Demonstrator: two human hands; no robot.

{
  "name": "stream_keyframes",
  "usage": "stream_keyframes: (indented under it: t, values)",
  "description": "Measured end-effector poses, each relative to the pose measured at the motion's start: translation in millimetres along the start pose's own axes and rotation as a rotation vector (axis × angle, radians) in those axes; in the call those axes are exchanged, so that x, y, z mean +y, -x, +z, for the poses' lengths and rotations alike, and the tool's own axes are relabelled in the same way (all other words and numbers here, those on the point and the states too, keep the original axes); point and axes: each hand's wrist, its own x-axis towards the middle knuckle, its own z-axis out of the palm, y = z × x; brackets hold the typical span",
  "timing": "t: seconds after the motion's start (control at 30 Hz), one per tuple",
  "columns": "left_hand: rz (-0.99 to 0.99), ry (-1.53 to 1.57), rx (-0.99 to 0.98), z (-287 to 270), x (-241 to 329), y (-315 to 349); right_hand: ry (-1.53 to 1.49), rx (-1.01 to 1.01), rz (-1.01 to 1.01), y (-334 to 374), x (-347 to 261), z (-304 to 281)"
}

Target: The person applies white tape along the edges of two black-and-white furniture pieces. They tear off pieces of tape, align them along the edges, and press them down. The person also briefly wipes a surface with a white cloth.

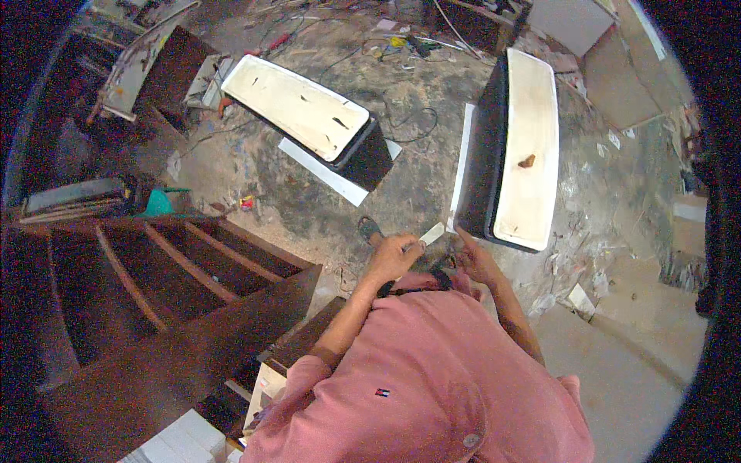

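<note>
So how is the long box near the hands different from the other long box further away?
The near box stands by the right hand; the far box lies away from both hands. The near box has a brown lump on its pale face; the far box shows small dark slots. A white strip runs along the near box's side; a white board sticks out beneath the far box. Both are dark-sided with pale faces.

pale strip [432,233], tilted, pinched
</note>
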Motion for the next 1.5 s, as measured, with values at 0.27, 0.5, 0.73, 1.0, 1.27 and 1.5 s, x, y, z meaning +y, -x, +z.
stream_keyframes:
  t: [0.27, 0.5, 0.73, 1.0, 1.27, 1.5]
  values:
    - [-0.033, 0.037, 0.045, -119.4, -57.5, -22.2, 0.177, -0.178, -0.019, -97.2, -83.1, 22.6]
    - [-0.131, 0.131, 0.061, -182.9, -87.3, -27.9, 0.148, -0.075, 0.142, -147.0, -120.1, 41.9]
    - [-0.061, 0.207, 0.010, -183.9, -111.1, -56.5, 0.196, 0.130, -0.033, -165.0, -159.3, 33.8]
    - [-0.079, 0.184, -0.088, -165.6, -93.7, -99.7, -0.283, 0.023, 0.070, -205.2, -171.2, 20.4]
    - [-0.278, -0.001, 0.084, -153.9, -25.5, -152.0, -0.391, -0.370, 0.026, -265.6, -178.4, -39.4]
    - [-0.464, -0.030, 0.162, -123.4, 3.2, -188.3, -0.306, -0.447, -0.028, -313.6, -143.1, -64.4]
